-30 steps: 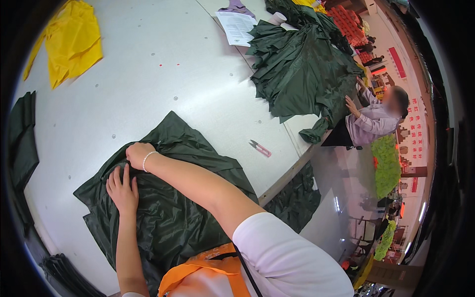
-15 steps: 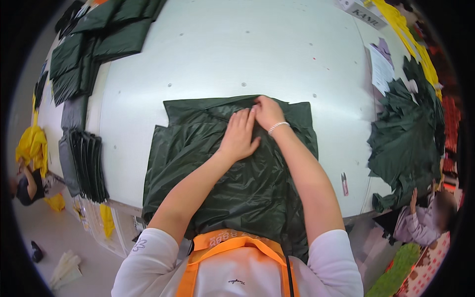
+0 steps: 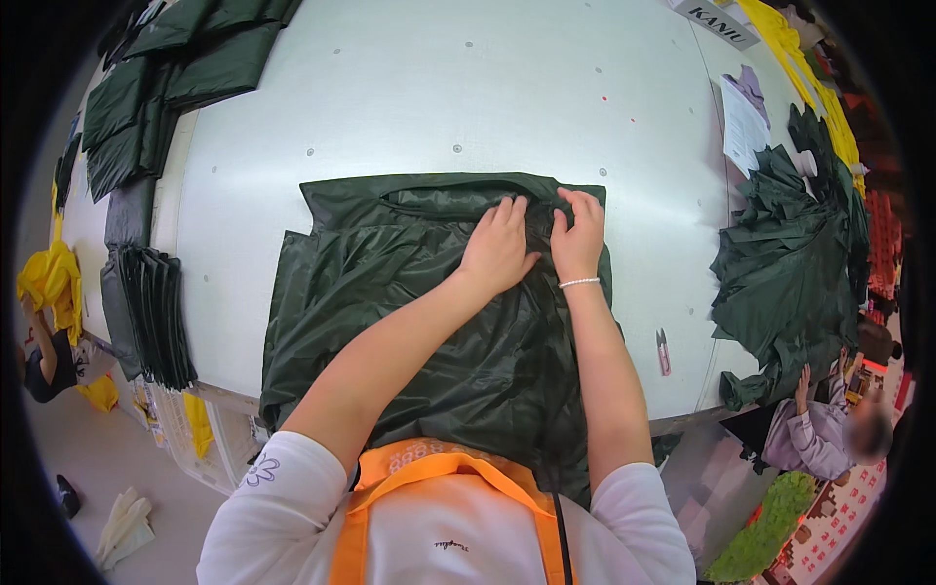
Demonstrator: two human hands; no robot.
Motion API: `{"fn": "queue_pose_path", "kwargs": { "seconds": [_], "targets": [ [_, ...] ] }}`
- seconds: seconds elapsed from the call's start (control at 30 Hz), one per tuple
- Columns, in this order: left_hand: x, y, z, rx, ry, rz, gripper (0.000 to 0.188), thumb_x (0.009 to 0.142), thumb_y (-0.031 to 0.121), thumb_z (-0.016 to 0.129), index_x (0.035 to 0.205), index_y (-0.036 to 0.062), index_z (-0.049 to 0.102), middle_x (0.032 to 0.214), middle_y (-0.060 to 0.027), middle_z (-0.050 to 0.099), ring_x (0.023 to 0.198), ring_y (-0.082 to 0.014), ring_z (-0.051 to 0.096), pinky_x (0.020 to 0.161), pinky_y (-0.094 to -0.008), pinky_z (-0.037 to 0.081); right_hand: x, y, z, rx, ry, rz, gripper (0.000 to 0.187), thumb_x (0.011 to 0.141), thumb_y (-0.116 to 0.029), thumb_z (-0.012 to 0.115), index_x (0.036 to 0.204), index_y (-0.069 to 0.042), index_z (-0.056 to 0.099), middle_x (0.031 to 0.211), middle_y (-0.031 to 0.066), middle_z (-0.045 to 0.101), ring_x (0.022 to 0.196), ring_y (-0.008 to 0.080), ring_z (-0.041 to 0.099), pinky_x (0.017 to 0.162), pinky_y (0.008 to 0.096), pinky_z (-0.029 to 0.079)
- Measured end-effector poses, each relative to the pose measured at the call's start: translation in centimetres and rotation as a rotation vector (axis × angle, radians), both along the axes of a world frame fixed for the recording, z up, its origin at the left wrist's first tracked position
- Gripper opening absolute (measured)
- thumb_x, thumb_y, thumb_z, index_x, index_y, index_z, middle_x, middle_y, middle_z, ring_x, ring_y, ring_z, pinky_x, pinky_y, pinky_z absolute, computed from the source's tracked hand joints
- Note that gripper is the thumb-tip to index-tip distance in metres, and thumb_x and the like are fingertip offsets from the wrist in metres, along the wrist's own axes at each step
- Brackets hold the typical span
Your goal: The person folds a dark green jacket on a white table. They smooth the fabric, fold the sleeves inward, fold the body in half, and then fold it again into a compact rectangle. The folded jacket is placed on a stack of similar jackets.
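A shiny dark green garment (image 3: 409,322) lies spread on the table in front of me, its near end reaching my apron. Close to its far edge a long fold gapes, showing a hollow (image 3: 453,200) between two layers. My left hand (image 3: 499,246) rests on the cloth just below this hollow, fingers stretched out and thumb apart. To its right, my right hand (image 3: 579,232) touches the garment near its far right corner. The right fingers are slightly bent, thumb and forefinger apart, with nothing visible between them.
Pink-handled thread snips (image 3: 664,352) lie right of the garment on the white table (image 3: 390,107). Folded dark green pieces (image 3: 146,312) are stacked along the left. A loose dark green heap (image 3: 790,263) and a paper sheet (image 3: 744,127) lie right. A person (image 3: 814,429) works beyond the heap.
My right hand has moved right, away from my left hand, and its fingers have spread. The fold at the garment's far edge now gapes wider. The whole view has shifted slightly.
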State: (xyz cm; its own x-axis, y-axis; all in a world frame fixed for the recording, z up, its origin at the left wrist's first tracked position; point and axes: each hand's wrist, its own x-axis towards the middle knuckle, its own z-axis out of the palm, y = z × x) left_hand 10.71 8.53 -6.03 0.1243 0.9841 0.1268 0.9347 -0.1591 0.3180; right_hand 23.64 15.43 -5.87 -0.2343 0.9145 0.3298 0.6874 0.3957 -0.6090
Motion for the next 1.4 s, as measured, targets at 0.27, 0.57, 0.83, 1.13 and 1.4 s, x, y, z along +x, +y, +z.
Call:
{"fn": "queue_pose_path", "kwargs": {
  "seconds": [0.27,0.57,0.83,1.13,1.4],
  "targets": [
    [0.0,1.2,-0.3,-0.030,-0.077,0.014,0.060,0.073,0.034,0.071,0.117,-0.0027,0.052,0.119,-0.0175,0.046,0.114,-0.0338,0.042,0.096,-0.0389,0.040,1.8,1.3,-2.8,-0.106,-0.167,0.148,0.020,0.069,-0.004,0.069,0.087,-0.010,0.062,0.087,0.0034,0.061,0.089,0.0252,0.055,0.078,0.0385,0.040],
    [0.5,2.9,-0.2,0.029,-0.631,0.364,0.016,0.077,0.021,0.069,0.078,0.0049,0.065,0.087,-0.0099,0.058,0.093,-0.0294,0.050,0.080,-0.0385,0.042,1.2,0.8,-0.5,-0.072,0.002,0.175,0.017,0.069,-0.003,0.068,0.080,-0.010,0.058,0.080,0.0018,0.060,0.083,0.0237,0.055,0.076,0.0377,0.039],
    [0.0,3.1,-0.6,0.000,-0.634,0.362,0.011,0.075,0.014,0.068,0.073,0.0042,0.065,0.084,-0.0102,0.060,0.084,-0.0285,0.053,0.076,-0.0384,0.043,1.6,1.1,1.2,-0.071,-0.087,0.252,0.010,0.073,-0.009,0.070,0.080,-0.012,0.064,0.084,0.0000,0.060,0.089,0.0203,0.054,0.082,0.0356,0.035],
    [-6.1,0.8,1.2,0.102,-0.285,0.531,0.011,0.076,0.012,0.061,0.072,0.0024,0.061,0.079,-0.0153,0.061,0.082,-0.0352,0.056,0.073,-0.0449,0.046,3.8,1.7,0.4,0.044,-0.235,0.079,0.005,0.076,-0.012,0.068,0.079,-0.013,0.065,0.085,0.0003,0.060,0.092,0.0202,0.052,0.087,0.0373,0.032],
    [-13.3,-4.6,-0.2,0.078,-0.205,0.662,0.017,0.078,0.022,0.068,0.076,0.0051,0.066,0.101,-0.0091,0.060,0.095,-0.0296,0.053,0.081,-0.0402,0.044,5.7,0.8,-0.7,-0.062,-0.234,-0.037,0.004,0.077,-0.012,0.068,0.079,-0.011,0.064,0.084,0.0007,0.060,0.089,0.0208,0.055,0.088,0.0373,0.033]
  ]
}}
